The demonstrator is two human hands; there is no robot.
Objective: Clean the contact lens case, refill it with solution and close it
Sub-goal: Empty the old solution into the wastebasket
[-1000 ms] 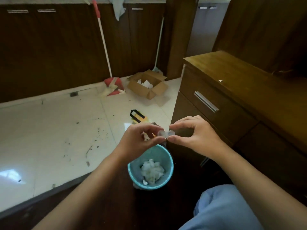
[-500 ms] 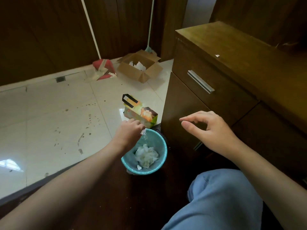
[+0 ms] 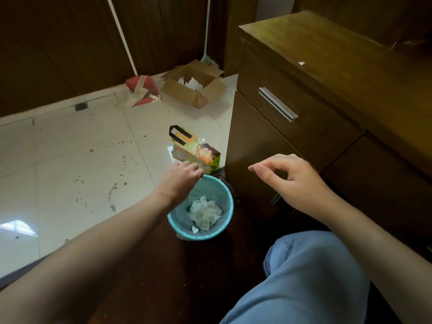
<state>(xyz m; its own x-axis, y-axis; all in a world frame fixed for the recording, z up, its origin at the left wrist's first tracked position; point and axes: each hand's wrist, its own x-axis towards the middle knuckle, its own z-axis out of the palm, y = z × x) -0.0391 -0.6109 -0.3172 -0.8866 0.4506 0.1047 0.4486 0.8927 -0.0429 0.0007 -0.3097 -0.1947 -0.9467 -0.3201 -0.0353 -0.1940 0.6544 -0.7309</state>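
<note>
My left hand (image 3: 181,177) hangs palm down over the far rim of the teal waste bin (image 3: 230,208), its fingers curled downward. The contact lens case is hidden under those fingers; only the back of the hand shows. To the right, in front of the wooden cabinet (image 3: 252,160), my right hand (image 3: 292,181) hovers with the thumb out and the fingers loosely bent. Nothing is seen in it. Crumpled white tissue (image 3: 205,212) lies inside the bin.
A colourful paper bag (image 3: 198,153) with black handles stands just behind the bin. An open cardboard box (image 3: 194,86) and a red broom head (image 3: 140,90) lie further back on the tiled floor. The cabinet drawer has a metal handle (image 3: 278,104). My knee in jeans (image 3: 311,277) is at lower right.
Both hands pinched the clear case together above the bin. The left hand then carried it down over the bin's rim and turned palm down, while the right hand let go and drew aside.
</note>
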